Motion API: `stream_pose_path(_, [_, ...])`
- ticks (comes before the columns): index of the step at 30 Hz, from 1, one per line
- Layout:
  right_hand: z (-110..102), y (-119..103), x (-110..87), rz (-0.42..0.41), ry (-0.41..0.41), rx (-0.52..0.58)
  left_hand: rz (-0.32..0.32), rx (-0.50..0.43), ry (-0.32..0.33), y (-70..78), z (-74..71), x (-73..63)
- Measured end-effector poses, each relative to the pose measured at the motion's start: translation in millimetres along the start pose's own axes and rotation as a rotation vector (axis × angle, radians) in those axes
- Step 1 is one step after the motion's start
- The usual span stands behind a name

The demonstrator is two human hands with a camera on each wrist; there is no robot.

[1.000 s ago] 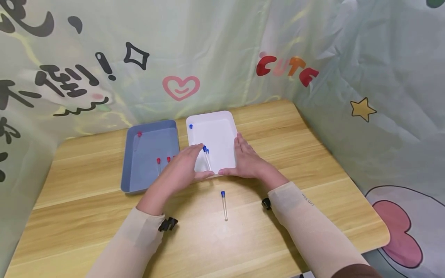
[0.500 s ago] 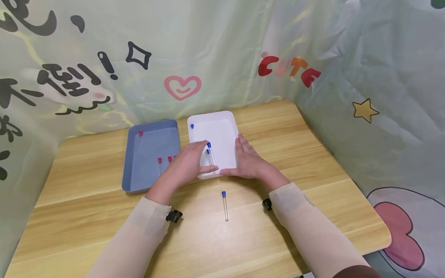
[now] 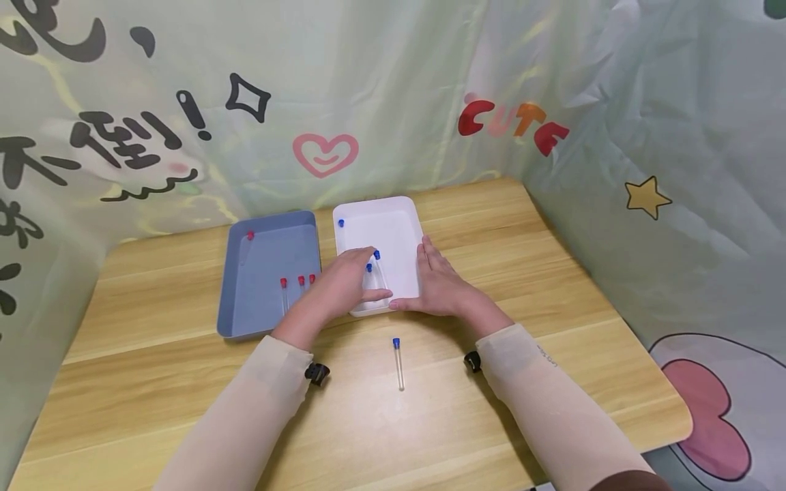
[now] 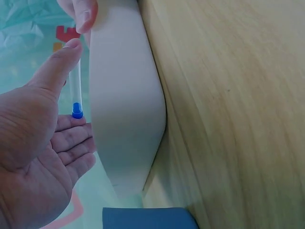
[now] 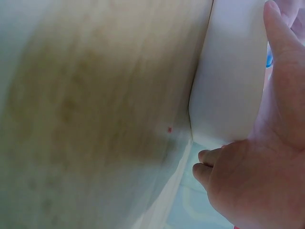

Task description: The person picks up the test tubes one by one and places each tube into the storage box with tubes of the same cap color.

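In the head view my left hand is over the front left part of the white tray. It holds a clear test tube with a blue cap lengthwise, thumb at one end and a finger at the cap. The left wrist view shows this blue cap against a fingertip. Another blue cap shows beside the hand, its tube mostly hidden. A further blue cap lies in the tray's far left corner. My right hand rests against the tray's front right corner, fingers straight along its right side.
A blue-grey tray stands left of the white one and holds several red-capped tubes, partly behind my left arm. Another blue-capped tube lies on the wooden table in front. A printed curtain borders the table's back and right.
My left hand has moved right over the white tray, carrying the tube along. The right hand stays at the tray's corner. The head view has shifted slightly.
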State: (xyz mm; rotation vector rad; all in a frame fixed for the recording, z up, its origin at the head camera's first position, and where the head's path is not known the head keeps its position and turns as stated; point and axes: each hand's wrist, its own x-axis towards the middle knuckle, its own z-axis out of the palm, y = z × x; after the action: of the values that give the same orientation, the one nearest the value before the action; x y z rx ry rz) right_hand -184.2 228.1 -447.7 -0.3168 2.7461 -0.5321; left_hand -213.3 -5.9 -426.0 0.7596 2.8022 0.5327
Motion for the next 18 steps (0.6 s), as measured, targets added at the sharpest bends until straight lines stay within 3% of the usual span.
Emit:
stream_pose_path(9, [-1.0,0.6,0.1,0.0,0.004,-0.006,0.005,0.017,-0.035,2.9,4.5,6.6])
stream_pose_path(18, [0.8,1.0,0.5,-0.011,0.01,-0.003,0.007,0.01,-0.059,0.5,18.6,11.5])
